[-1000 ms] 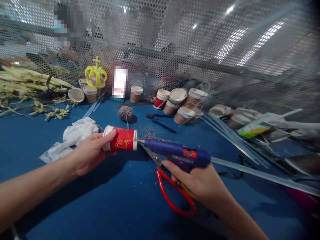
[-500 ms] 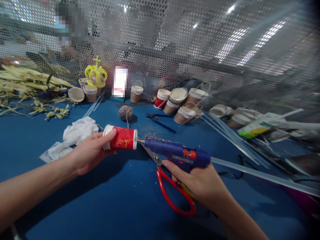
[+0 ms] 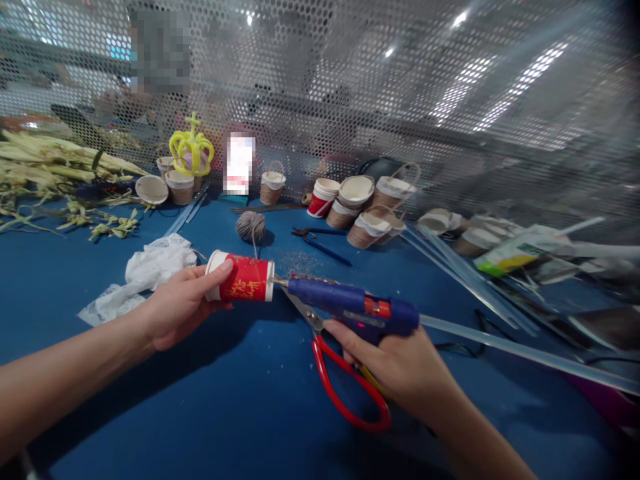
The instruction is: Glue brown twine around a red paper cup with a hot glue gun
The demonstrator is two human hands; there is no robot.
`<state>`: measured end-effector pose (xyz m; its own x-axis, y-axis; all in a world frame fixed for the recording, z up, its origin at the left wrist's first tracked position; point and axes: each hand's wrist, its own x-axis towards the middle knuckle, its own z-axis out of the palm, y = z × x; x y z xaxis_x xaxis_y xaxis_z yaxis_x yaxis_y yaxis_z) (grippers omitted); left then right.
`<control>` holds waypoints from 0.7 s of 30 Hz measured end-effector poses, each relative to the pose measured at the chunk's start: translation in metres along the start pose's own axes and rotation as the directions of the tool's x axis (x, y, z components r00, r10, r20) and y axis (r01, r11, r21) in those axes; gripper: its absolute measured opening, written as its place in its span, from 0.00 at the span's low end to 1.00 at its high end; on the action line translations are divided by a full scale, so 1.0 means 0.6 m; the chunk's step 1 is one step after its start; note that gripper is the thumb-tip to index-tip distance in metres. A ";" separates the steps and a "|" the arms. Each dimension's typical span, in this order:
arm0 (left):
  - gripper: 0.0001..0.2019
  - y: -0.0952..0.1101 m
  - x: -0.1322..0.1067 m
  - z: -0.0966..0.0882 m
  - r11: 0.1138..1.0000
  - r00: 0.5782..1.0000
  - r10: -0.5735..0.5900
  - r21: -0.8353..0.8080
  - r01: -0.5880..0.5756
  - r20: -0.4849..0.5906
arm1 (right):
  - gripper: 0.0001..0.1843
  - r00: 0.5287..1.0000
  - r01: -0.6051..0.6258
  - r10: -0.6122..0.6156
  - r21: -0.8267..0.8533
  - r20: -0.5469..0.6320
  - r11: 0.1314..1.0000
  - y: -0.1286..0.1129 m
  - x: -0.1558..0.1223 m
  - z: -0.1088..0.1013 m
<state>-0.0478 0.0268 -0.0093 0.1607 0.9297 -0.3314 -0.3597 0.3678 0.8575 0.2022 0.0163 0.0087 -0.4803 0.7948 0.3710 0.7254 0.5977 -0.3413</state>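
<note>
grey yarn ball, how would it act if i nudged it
The grey yarn ball would probably roll, being roundish; its wound surface suggests something soft and light; the strand leading off toward the red paper cup may unwind.

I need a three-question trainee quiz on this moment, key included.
1. True or false: the left hand holds a red paper cup with gold lettering sideways.
2. The right hand grips: a) blue-handled metal pliers; b) a blue plastic glue gun; c) a yellow crown-shaped ornament.
3. Fill in: a long, translucent, rod-shaped glue stick sticks out of the gun's ____ end.

Key: 1 true; 2 b; 3 rear.
</note>
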 end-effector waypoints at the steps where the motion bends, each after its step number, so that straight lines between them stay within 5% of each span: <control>1: 0.10 0.000 0.000 0.000 1.000 1.000 0.000 0.001 0.000 0.003 | 0.13 0.999 0.015 -0.014 -0.017 0.039 1.000 0.002 -0.001 0.000; 8: 0.09 0.001 0.003 -0.002 1.000 1.000 0.011 -0.013 -0.011 0.016 | 0.17 0.985 -0.001 0.011 -0.053 0.171 0.999 0.008 -0.003 0.004; 12: 0.10 0.000 0.004 -0.004 1.000 0.999 0.023 0.000 -0.023 0.025 | 0.16 0.946 -0.261 0.236 0.086 0.224 0.962 -0.016 0.005 0.003; 16: 0.09 -0.001 0.003 -0.003 1.000 1.000 0.023 0.010 -0.023 0.019 | 0.20 0.856 -0.505 0.439 0.260 0.273 0.823 -0.031 0.006 0.000; 21: 0.08 -0.003 0.003 -0.002 1.000 1.000 0.013 0.017 -0.013 -0.004 | 0.19 0.845 -0.530 0.439 0.364 0.306 0.766 -0.024 0.003 -0.001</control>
<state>-0.0481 0.0275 -0.0120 0.1520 0.9346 -0.3217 -0.3464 0.3552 0.8682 0.1910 0.0094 0.0147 -0.2381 0.9661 -0.1003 0.6306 0.0752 -0.7725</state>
